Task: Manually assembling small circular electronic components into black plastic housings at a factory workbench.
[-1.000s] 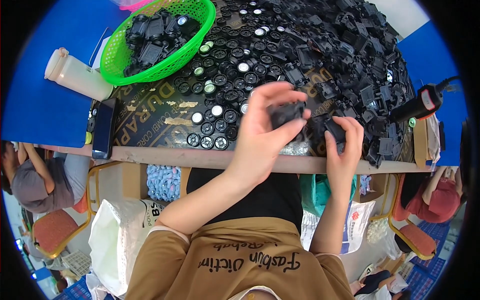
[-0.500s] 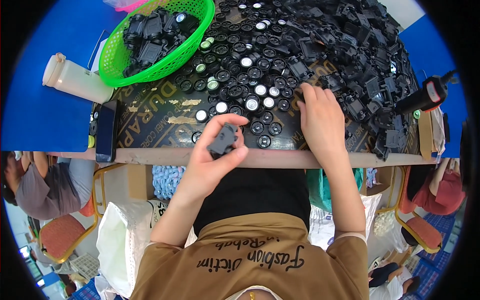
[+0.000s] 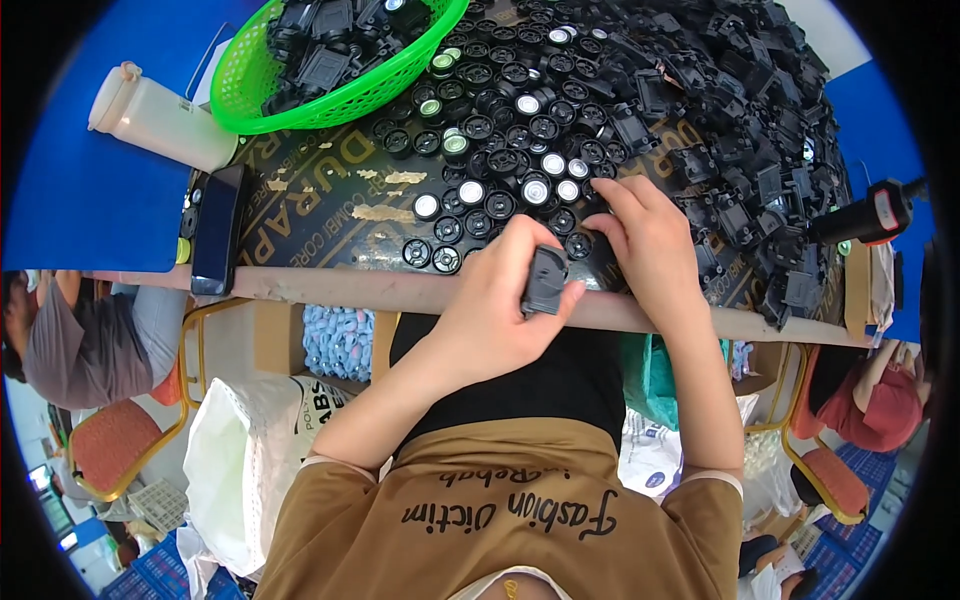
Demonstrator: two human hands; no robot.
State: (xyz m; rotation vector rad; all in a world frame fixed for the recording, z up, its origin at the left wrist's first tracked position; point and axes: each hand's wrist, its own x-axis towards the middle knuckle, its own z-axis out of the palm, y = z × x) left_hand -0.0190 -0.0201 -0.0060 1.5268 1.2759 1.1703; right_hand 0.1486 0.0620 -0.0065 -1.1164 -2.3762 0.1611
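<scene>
A black plastic chassis-like part (image 3: 545, 280) is gripped between the thumb and fingers of my left hand (image 3: 500, 300), just over the table's near edge. My right hand (image 3: 652, 245) reaches over the right side of the loose wheels, thumb and fingertips apart and curved. Beside its thumb lies a small black wheel (image 3: 578, 245); I see nothing held between the fingers. Many black wheels (image 3: 500, 205), some with silver or pale green faces, are spread across the table in front of both hands.
A large heap of black plastic parts (image 3: 740, 150) covers the right of the table. A green basket (image 3: 330, 110) of similar parts stands back left, near a white bottle (image 3: 160, 120) and a phone (image 3: 217, 230). A black corded tool (image 3: 865, 212) sits at the right.
My left hand has moved right with the black part and turned it more upright. My right hand has shifted slightly and its thumb now shows apart from the fingers. The whole view has shifted a little.
</scene>
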